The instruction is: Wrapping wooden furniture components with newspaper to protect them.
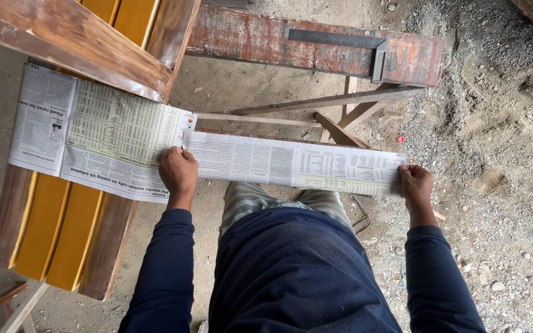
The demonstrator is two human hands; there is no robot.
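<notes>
Item: long narrow strip of printed newspaper (pixel 291 163), stretched flat across a reddish wooden plank; left hand (pixel 178 171) pins its near end, fingers curled down, and right hand (pixel 416 185) grips its far end. Wide printed newspaper sheet (pixel 94 135) lies just beside it over yellow and brown wooden slats (pixel 57 228). Judged status: strip appears already separated from the sheet, not yet set anywhere; grey metal try square (pixel 353 46) rests untouched on a worn red wooden beam (pixel 242 37).

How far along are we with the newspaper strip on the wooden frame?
Done: one newspaper sheet already lies spread over the yellow-slatted wooden frame. In hand: a long folded newspaper strip is stretched between the left hand, at the end where it meets the sheet, and the right hand at the far end. Left: the strip looks unplaced, and the steel square sits untouched on the wooden beam.
</notes>
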